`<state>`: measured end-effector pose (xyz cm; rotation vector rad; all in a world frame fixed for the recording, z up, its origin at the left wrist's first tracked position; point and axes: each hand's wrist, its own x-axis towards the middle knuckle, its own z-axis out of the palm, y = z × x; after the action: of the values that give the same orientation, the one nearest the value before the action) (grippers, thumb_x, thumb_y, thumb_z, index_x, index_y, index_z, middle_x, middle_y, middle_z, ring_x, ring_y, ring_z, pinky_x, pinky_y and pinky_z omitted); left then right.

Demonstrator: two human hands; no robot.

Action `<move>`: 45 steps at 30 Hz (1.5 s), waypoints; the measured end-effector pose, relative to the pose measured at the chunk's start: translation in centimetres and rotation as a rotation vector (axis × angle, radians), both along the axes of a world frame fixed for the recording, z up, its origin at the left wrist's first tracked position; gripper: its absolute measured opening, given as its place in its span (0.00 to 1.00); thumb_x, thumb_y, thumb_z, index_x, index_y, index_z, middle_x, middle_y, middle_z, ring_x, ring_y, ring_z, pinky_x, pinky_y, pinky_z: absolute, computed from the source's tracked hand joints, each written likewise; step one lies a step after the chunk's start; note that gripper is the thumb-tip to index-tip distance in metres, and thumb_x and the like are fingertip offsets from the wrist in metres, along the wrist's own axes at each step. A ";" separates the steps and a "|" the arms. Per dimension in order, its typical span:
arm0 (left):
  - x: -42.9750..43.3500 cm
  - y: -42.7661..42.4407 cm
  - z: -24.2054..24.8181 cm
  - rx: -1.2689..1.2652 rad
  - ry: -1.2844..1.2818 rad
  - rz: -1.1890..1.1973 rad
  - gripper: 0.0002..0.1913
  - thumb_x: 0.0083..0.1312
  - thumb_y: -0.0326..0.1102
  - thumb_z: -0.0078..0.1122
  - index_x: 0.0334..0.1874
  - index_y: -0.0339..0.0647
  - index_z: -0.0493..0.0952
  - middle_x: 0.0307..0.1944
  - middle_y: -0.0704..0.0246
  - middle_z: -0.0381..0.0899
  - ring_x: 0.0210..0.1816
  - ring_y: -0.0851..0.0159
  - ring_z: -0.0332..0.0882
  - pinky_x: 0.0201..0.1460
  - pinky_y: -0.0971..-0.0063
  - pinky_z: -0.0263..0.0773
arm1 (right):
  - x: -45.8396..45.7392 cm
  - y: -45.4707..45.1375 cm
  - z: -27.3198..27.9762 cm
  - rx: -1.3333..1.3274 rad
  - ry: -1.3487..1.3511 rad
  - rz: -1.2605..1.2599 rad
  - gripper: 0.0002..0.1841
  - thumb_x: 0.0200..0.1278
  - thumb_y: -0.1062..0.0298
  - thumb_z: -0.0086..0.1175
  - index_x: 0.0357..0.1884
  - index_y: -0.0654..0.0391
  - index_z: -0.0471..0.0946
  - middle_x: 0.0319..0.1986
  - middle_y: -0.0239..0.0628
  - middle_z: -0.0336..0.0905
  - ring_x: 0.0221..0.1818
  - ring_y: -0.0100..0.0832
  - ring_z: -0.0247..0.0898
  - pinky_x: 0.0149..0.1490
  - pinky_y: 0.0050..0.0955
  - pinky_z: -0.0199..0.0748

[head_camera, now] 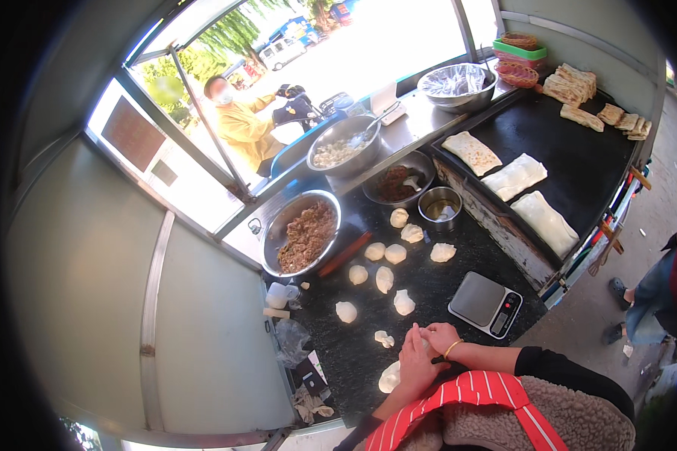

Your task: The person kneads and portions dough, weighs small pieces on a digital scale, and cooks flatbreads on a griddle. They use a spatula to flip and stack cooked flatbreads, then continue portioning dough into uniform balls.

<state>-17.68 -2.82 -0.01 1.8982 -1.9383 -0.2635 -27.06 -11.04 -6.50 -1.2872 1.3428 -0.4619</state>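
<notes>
My left hand point(416, 363) and my right hand point(441, 338) meet at the near edge of the black countertop point(344, 361). Between them a bit of pale dough point(426, 345) shows, mostly covered by the fingers. A larger dough piece point(390, 376) lies against my left hand, and a small torn scrap of dough point(384, 339) rests just beyond it. Several dough balls point(395, 253) are spread over the countertop farther off. To the right of my hands stands a digital kitchen scale point(485, 304) with a bare weighing plate.
A steel bowl of minced filling point(309, 234) stands left, beside a wooden rolling pin point(345, 253). Beyond are a small pot of oil point(440, 206) and a bowl of red paste point(398, 180). A griddle point(547, 132) holds flatbreads point(544, 224). Another person point(242, 127) is outside the window.
</notes>
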 end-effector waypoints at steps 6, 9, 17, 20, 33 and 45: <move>0.1 -0.9 -3.4 0.392 -0.076 0.002 0.32 0.57 0.47 0.70 0.59 0.39 0.70 0.44 0.53 0.84 0.46 0.45 0.84 0.51 0.52 0.77 | -0.1 3.0 -1.2 0.004 0.070 -0.175 0.21 0.55 0.48 0.57 0.36 0.57 0.87 0.38 0.50 0.85 0.45 0.51 0.82 0.53 0.41 0.79; -0.5 -1.1 -4.3 0.458 -0.261 -0.054 0.23 0.61 0.51 0.63 0.48 0.41 0.73 0.39 0.57 0.86 0.43 0.48 0.86 0.48 0.56 0.78 | -1.2 3.4 -2.2 -0.264 0.133 -0.116 0.17 0.54 0.51 0.57 0.35 0.53 0.87 0.37 0.47 0.85 0.43 0.53 0.81 0.50 0.43 0.79; -1.2 -1.7 -4.3 0.519 -0.355 -0.277 0.15 0.65 0.52 0.56 0.42 0.52 0.85 0.40 0.65 0.89 0.44 0.55 0.88 0.45 0.60 0.80 | -5.7 4.3 -2.1 -0.727 0.442 0.364 0.09 0.48 0.60 0.60 0.31 0.49 0.86 0.30 0.41 0.83 0.35 0.43 0.82 0.40 0.39 0.79; -0.9 -2.8 -4.3 0.614 -0.307 -0.268 0.17 0.65 0.52 0.55 0.45 0.51 0.85 0.43 0.62 0.88 0.47 0.54 0.87 0.48 0.60 0.80 | -7.0 4.5 2.7 -0.312 -0.166 0.095 0.07 0.55 0.66 0.60 0.31 0.58 0.84 0.29 0.36 0.82 0.32 0.29 0.79 0.38 0.28 0.77; 3.0 0.9 -1.1 0.415 -0.100 -0.174 0.50 0.38 0.45 0.84 0.65 0.38 0.65 0.59 0.55 0.74 0.60 0.48 0.72 0.59 0.54 0.67 | -5.6 -5.6 17.0 -1.257 0.357 0.067 0.31 0.63 0.70 0.58 0.70 0.54 0.68 0.72 0.49 0.60 0.71 0.46 0.60 0.72 0.57 0.55; 2.8 2.3 -2.8 0.141 -0.069 0.114 0.37 0.52 0.47 0.72 0.62 0.38 0.70 0.48 0.59 0.78 0.53 0.51 0.75 0.54 0.55 0.66 | 1.8 3.2 1.1 -0.062 -0.129 0.001 0.24 0.65 0.47 0.56 0.37 0.63 0.85 0.37 0.54 0.85 0.42 0.52 0.82 0.49 0.43 0.78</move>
<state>-14.85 -0.50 -2.85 2.1265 -1.8904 -0.3116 -25.27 -7.87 -5.39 -1.2862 1.2284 -0.5799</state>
